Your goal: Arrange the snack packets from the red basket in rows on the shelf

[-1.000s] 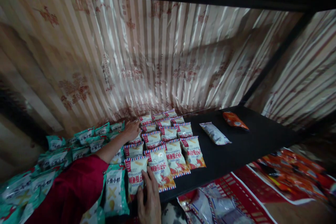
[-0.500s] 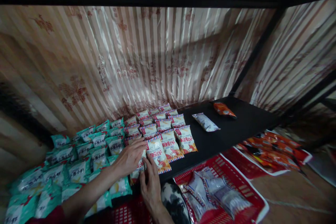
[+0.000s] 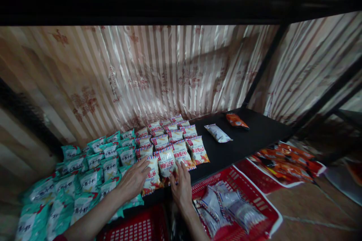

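Observation:
White snack bags with red lettering and striped edges stand in rows on the black shelf (image 3: 226, 154). My left hand (image 3: 132, 179) lies against the left side of the front-left white bag (image 3: 152, 171), fingers stretched out along it. Touching the lower right of the neighbouring white bag (image 3: 165, 160) are the fingertips of my right hand (image 3: 181, 186), thumb and fingers apart. Rows of teal snack bags (image 3: 92, 179) fill the shelf left of the white ones, partly behind my left forearm.
A silvery bag (image 3: 217, 133) and an orange bag (image 3: 236, 120) lie farther right on the shelf. Below are a red basket (image 3: 266, 205) of pale bags, another holding orange bags (image 3: 288, 162), and a red basket (image 3: 135, 229) under my forearms. A dark upper shelf (image 3: 169, 15) hangs overhead.
My hands have moved apart, uncovering the front-left white bag between them. My right hand has shifted right to the neighbouring bag. The view has tilted slightly upward.

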The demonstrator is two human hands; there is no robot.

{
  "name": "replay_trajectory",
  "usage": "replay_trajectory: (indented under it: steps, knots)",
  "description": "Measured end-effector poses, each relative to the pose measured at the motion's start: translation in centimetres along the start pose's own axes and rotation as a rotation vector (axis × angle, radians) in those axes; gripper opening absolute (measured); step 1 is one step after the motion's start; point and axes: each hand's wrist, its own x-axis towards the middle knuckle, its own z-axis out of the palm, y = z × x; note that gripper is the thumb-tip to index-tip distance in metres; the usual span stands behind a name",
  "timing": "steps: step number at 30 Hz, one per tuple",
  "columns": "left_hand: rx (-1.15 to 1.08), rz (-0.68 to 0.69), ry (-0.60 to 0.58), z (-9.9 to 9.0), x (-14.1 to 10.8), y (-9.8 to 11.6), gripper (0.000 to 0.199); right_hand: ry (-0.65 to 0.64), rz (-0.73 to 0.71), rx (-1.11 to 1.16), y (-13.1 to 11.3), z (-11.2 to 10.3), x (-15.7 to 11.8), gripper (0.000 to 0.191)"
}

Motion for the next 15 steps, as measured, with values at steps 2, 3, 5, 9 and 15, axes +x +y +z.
replay_trajectory:
  steps: [2, 3, 5, 9, 15]
  knots:
    - [-0.018, -0.008, 0.001, -0.1, 0.0, 0.1, 0.032, -0.023, -0.006, -0.042, 0.7, 0.1, 0.0, 0.044]
    - [-0.026, -0.014, 0.001, -0.1, 0.0, 0.2, 0.032, -0.03, -0.014, -0.055, 0.8, 0.2, 0.0, 0.044]
    - [-0.038, -0.021, 0.001, -0.3, 0.1, 0.4, 0.031, -0.033, -0.03, -0.07, 0.8, 0.5, 0.0, 0.046]
    - [-0.053, -0.021, 0.032, -0.7, 0.9, 0.6, 0.028, -0.037, -0.039, -0.071, 0.1, 1.5, 0.1, 0.046]
    - [-0.051, -0.077, 0.042, -0.4, 4.3, 0.1, 0.031, -0.031, -0.029, -0.091, -0.3, 2.6, -0.3, 0.049]
